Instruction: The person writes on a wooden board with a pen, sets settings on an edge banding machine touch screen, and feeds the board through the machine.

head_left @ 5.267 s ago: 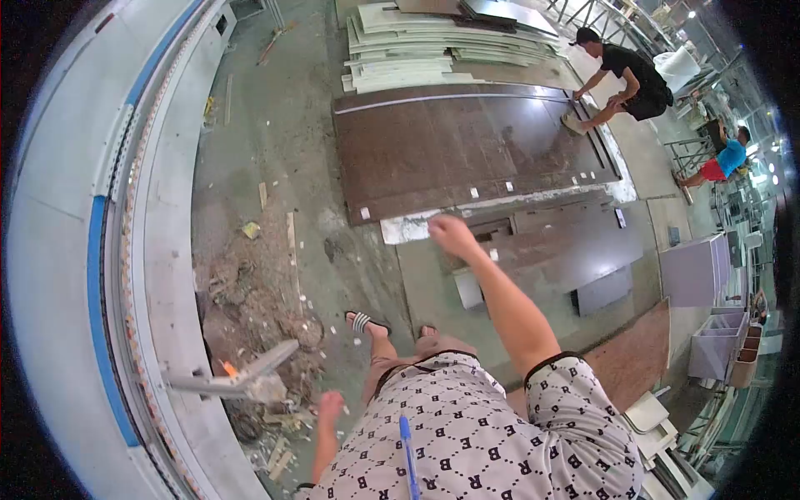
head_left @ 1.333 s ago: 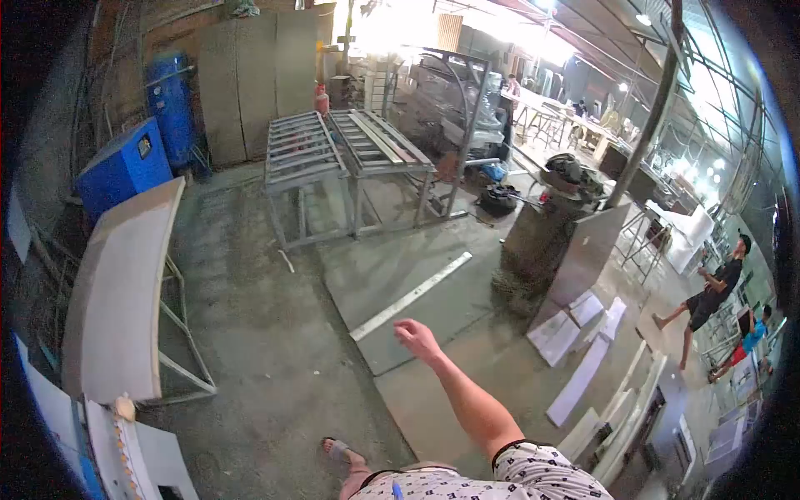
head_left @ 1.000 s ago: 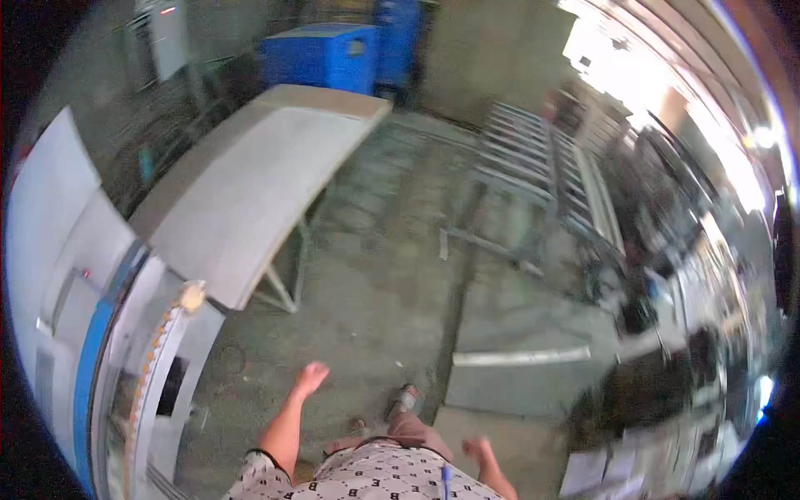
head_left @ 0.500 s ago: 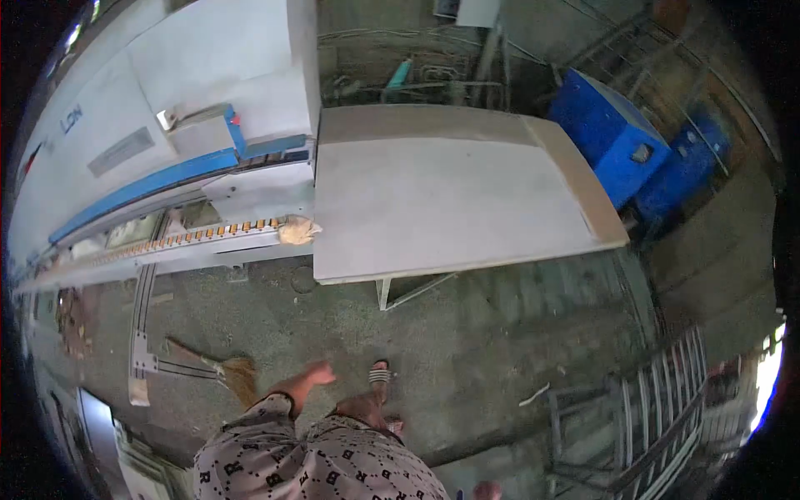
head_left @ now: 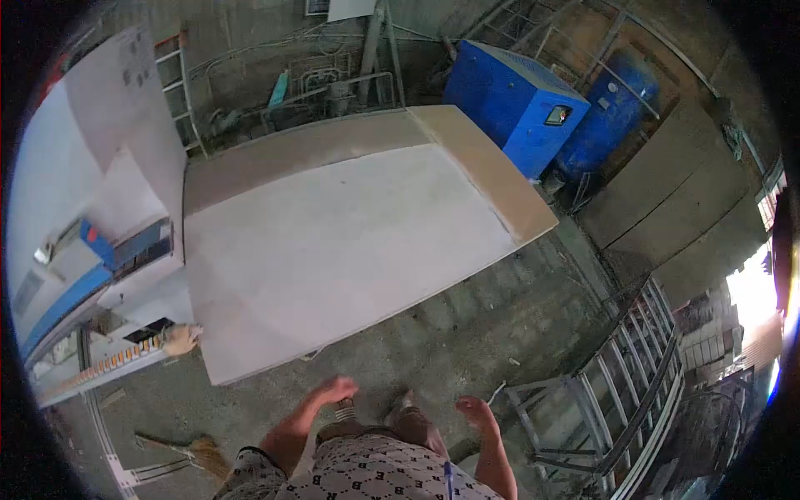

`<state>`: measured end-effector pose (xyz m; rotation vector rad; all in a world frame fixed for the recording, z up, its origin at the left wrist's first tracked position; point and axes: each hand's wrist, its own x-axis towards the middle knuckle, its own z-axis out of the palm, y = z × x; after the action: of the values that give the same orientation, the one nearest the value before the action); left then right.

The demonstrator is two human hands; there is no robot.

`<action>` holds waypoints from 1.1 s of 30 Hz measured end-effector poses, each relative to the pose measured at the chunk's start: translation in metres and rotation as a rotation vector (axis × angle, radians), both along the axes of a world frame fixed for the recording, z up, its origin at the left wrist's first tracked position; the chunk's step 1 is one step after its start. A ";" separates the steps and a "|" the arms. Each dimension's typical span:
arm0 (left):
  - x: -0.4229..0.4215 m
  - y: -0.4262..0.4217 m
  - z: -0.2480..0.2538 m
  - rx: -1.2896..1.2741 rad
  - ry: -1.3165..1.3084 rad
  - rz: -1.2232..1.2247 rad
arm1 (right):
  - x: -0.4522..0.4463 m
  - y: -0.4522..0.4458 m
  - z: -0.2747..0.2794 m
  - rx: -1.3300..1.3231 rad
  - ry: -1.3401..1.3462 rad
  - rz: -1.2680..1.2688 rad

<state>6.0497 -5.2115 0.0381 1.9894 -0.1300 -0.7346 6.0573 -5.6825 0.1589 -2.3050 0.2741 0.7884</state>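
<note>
Left hand (head_left: 336,389) out over floor (head_left: 454,354), apart from worktop (head_left: 333,258); right hand (head_left: 477,410) near rack (head_left: 645,407), no contact seen; fingers look loosely curled on both, nothing visible in them, whether tips meet, cannot tell; worktop right ahead, broom (head_left: 208,455) at left; no hold taken, handling looks not begun, remainder unclear

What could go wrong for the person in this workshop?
The person might trip on the broom lying on the floor. They could bump into the big pale board in front. Their right hand might knock the metal rack if it swings out that way.
</note>
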 end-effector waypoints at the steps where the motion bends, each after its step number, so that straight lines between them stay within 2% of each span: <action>1: 0.033 -0.010 0.033 -0.054 -0.039 0.148 | 0.018 0.001 -0.012 0.057 0.021 -0.032; 2: 0.066 -0.020 0.071 -0.112 -0.088 0.290 | 0.040 -0.001 -0.025 0.107 0.041 -0.052; 3: 0.095 -0.021 0.099 -0.065 -0.101 0.351 | 0.063 -0.010 -0.046 0.153 0.065 -0.061; 5: 0.132 -0.015 0.131 0.046 -0.114 0.511 | 0.111 -0.029 -0.109 0.803 -0.086 0.021; 7: 0.143 -0.010 0.094 -0.071 -0.031 0.790 | 0.189 -0.024 -0.110 1.248 -0.009 0.032; 8: 0.142 -0.001 0.068 -0.119 0.006 0.947 | 0.223 -0.004 -0.083 1.350 0.146 -0.013; 9: 0.134 0.004 0.041 0.038 -0.295 0.865 | 0.246 0.015 -0.062 1.427 0.342 -0.059; 10: 0.115 0.007 0.023 0.232 -0.564 0.767 | 0.274 0.032 -0.044 1.006 0.123 0.137; 12: 0.088 -0.013 0.026 -0.279 -0.302 1.213 | 0.337 0.082 -0.014 0.364 -0.174 0.490; 13: 0.064 -0.022 0.042 -0.193 -0.156 1.290 | 0.355 0.105 0.001 0.112 -0.250 0.622; 15: 0.047 -0.033 0.096 -0.069 0.107 1.376 | 0.375 0.133 0.044 0.152 -0.320 0.789; 16: 0.028 -0.040 0.080 0.047 0.080 1.439 | 0.387 0.160 0.058 0.171 -0.380 0.845; 17: 0.014 -0.039 0.055 0.166 0.040 1.503 | 0.419 0.162 -0.003 0.265 -0.406 0.950; 19: -0.012 -0.051 0.017 0.067 0.224 1.673 | 0.418 0.194 0.032 0.396 -0.335 0.950; 20: -0.025 -0.073 0.004 0.071 0.297 1.734 | 0.413 0.201 0.048 0.332 -0.296 0.996; 22: -0.057 -0.097 -0.005 0.096 0.435 1.861 | 0.412 0.226 0.047 0.310 -0.297 1.181; 25: -0.083 -0.154 0.010 0.172 0.521 1.887 | 0.416 0.246 0.023 0.284 -0.461 1.457; 28: -0.092 -0.240 0.041 0.110 0.476 2.143 | 0.416 0.265 0.028 0.270 -0.577 1.602; 31: -0.084 -0.340 0.033 -0.057 0.396 2.465 | 0.403 0.276 0.020 0.201 -0.584 1.726; 33: -0.082 -0.422 0.021 0.090 0.481 2.310 | 0.398 0.270 0.009 0.170 -0.625 1.745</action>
<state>5.9674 -5.6336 0.0595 0.7943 2.0420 0.4210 6.4553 -5.4123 0.1675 -2.0022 -2.1558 0.6165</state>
